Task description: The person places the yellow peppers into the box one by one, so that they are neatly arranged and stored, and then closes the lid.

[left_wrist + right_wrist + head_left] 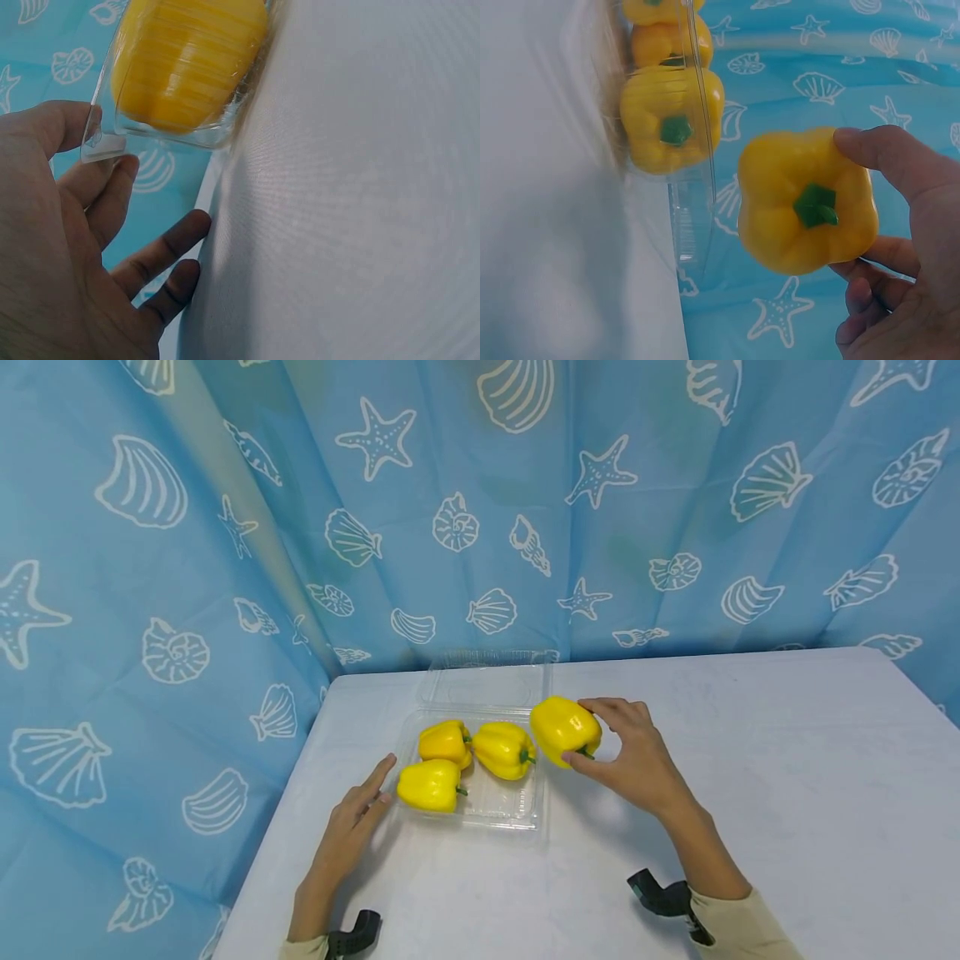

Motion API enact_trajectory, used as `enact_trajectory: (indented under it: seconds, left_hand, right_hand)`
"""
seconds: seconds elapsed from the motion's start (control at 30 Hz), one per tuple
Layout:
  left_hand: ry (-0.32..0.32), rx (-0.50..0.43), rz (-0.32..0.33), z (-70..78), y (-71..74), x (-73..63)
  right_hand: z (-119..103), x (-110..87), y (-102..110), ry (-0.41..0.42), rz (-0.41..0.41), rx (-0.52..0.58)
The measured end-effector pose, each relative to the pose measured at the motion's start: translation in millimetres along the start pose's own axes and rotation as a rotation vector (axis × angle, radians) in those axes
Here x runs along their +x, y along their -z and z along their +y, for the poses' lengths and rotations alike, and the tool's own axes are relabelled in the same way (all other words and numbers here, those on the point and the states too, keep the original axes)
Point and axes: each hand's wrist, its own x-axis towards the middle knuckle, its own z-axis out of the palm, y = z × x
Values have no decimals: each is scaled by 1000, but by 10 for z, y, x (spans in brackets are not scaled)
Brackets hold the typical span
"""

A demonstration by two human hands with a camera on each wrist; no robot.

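My right hand (637, 764) holds a yellow bell pepper (561, 727) between thumb and fingers, just past the right side of a clear plastic container (510, 814). In the right wrist view, the held pepper (772, 225) turns its green stem to the camera. Three more yellow peppers lie inside the container: one at the back left (442, 742), one at the front left (429, 787) and one in the middle (501, 750). At the container's left side, my left hand (352, 827) pinches the clear rim (105, 146) with thumb and fingertips, its other fingers spread.
The container's hinged lid (487, 683) stands open toward the back of the white-covered table (787, 777). Behind and to the left hangs a blue curtain (450, 460) with white shells and starfish. Black wrist mounts (660, 893) sit below both hands.
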Motion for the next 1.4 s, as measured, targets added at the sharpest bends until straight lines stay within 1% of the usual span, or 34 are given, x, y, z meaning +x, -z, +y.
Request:
enact_trajectory:
  seconds: [0.33, 0.67, 0.97, 1.27, 1.4]
  left_hand:
    - [-7, 5, 0, 1, 3, 7]
    - [13, 8, -5, 41, 8, 7]
    - [34, 13, -8, 57, 8, 1]
    - [3, 4, -4, 35, 7, -7]
    - [0, 6, -1, 27, 10, -1]
  right_hand:
    - [-43, -16, -25, 16, -35, 12]
    - [-104, -42, -59, 32, -53, 44]
    - [-185, -61, -134, 73, -58, 94]
    - [-237, -71, -217, 92, -90, 105]
    - [-251, -76, -243, 102, -99, 118]
